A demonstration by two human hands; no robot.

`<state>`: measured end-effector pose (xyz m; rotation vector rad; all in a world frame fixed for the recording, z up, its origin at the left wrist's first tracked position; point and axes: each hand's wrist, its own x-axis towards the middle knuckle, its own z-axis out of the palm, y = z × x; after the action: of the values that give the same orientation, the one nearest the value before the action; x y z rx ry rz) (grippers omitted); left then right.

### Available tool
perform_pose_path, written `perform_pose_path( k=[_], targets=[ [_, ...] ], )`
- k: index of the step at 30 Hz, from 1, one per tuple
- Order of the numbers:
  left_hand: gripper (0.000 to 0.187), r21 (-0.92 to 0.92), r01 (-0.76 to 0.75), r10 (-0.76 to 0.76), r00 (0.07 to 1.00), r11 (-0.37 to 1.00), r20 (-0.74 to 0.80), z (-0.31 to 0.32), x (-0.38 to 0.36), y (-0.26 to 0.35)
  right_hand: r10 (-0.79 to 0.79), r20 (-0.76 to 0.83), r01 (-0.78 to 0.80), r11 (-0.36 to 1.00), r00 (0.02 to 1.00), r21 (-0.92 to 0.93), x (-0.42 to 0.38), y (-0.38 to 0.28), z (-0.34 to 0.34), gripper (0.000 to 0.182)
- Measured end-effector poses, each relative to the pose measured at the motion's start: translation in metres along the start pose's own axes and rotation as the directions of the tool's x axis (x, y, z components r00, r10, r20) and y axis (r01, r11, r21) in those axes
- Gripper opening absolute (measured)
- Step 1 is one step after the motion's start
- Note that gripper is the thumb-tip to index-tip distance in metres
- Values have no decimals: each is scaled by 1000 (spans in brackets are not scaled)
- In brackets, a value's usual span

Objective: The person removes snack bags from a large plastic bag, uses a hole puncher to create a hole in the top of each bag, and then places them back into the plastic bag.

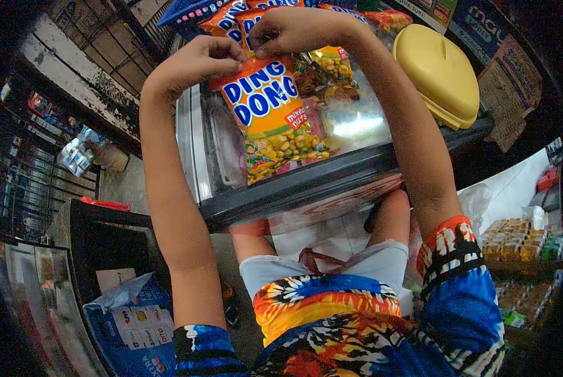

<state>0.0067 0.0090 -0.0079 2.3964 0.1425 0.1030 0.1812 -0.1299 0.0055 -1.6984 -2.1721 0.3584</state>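
A Ding Dong mixed nuts bag [269, 113], orange and yellow with a clear lower window, hangs by its top edge between my two hands. My left hand [196, 63] pinches the top left corner, fingers bent together. Close beside it, my right hand [294, 31] grips the same top edge with curled fingers. Behind the hands, more orange snack bags [228, 19] stand in a blue basket [184, 9]. Another nut bag [331, 63] lies on the glass-topped case [357, 125] to the right of the held bag.
A yellow lidded container [435, 75] sits on the right of the case, whose black front edge [306, 185] runs near my legs. Shelves with packed goods [517, 242] are at the right. A blue printed bag [137, 327] is at lower left, and a metal gate [30, 169] stands beyond.
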Motion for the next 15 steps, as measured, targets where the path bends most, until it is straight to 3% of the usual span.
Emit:
perform_pose_path(
  k=[3, 5, 6, 8, 12, 15],
  targets=[
    [23, 74, 26, -22, 998, 997, -58, 3, 3, -3, -70, -16, 71, 994, 997, 86, -9, -12, -4, 22],
    [20, 135, -26, 38, 995, 991, -88, 6, 4, -5, 109, 55, -117, 977, 993, 180, -11, -25, -6, 22],
    [20, 133, -24, 36, 995, 991, -90, 7, 3, 0, 108, 57, -116, 977, 993, 180, -8, -22, -5, 22],
    [26, 81, 138, -136, 990, 987, -31, 7, -1, 18, -53, -26, 54, 998, 998, 38, 0, -8, 1, 21],
    [25, 75, 180, -180, 984, 981, -2, 9, -3, 26, -39, -52, 37, 999, 998, -36, 10, 7, 16, 19],
    [24, 20, 163, -163, 987, 986, -8, 10, -3, 29, -128, -110, 116, 988, 986, -104, 11, 13, 18, 19]
  ],
)
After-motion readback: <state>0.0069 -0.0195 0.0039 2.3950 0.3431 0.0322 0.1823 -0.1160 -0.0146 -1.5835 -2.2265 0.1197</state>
